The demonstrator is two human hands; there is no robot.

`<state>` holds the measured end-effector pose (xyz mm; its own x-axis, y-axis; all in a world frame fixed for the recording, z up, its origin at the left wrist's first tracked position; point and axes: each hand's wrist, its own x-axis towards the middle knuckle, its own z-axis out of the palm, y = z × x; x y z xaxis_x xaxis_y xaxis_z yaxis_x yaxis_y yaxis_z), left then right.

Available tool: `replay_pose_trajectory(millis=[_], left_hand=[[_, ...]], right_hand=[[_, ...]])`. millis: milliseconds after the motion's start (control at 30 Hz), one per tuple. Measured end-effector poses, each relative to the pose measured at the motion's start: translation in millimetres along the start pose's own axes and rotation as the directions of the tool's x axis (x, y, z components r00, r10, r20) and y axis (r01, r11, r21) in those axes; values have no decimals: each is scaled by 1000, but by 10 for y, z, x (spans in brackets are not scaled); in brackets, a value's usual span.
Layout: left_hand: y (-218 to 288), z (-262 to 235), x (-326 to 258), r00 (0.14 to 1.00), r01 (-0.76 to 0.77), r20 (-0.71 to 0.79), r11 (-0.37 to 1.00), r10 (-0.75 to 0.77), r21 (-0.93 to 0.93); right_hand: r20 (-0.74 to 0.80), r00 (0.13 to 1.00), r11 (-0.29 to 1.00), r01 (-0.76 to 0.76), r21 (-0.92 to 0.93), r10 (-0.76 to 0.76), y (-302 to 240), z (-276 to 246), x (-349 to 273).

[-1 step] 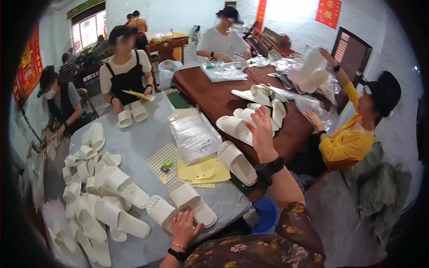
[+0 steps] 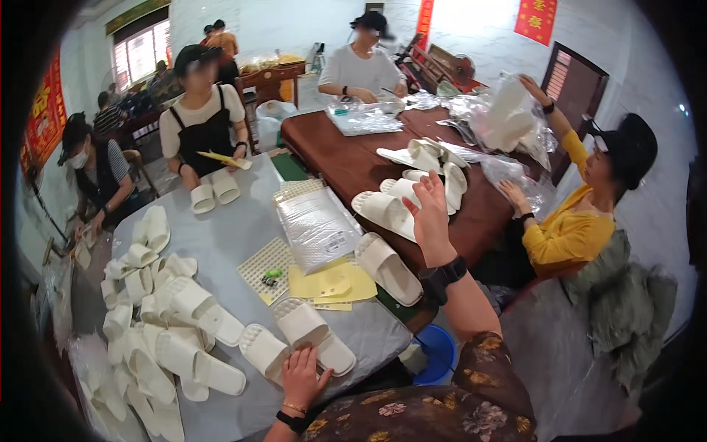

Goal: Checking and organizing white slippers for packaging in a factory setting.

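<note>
The left hand (image 2: 303, 377) is laid flat, fingers spread, on the near edge of the grey tabletop (image 2: 243, 221), touching a pair of white foam slippers (image 2: 294, 342); nothing is clamped. The right hand (image 2: 427, 214) is raised open in the air, fingers apart, empty, with a black wrist watch (image 2: 442, 276) seen below it. A single white slipper (image 2: 388, 267) lies just beside that forearm, near yellow paper sheets (image 2: 331, 283) and a stack of clear plastic bags (image 2: 317, 225). A heap of white slippers (image 2: 155, 324) at the left is partly cut off by the dark rim. A blue round bucket (image 2: 434, 353) is half hidden under the tabletop edge.
</note>
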<state>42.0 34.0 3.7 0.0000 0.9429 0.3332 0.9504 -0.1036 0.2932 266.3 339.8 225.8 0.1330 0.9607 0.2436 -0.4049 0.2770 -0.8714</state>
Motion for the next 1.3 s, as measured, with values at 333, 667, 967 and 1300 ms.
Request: replay_pose_trajectory(millis=[333,667,967,1300], left_hand=[[31,20,13,1000,4,20,1000,-3,-14],[19,-76,69,1000,0,-3,999,0,-53],[8,-39,32,999,-31,20,996,33,-78],[0,10,4,999,-27,27,999,28,-44]], right_hand=[[-182,972,984,161,73,-145,-414,-701,49],[-246,965,984,129,124,-95,-460,-1063,56],[-73,995,979,77,188,-65,-265,-618,-15],[367,886,940,332,-73,-284,-754,-416,-616]])
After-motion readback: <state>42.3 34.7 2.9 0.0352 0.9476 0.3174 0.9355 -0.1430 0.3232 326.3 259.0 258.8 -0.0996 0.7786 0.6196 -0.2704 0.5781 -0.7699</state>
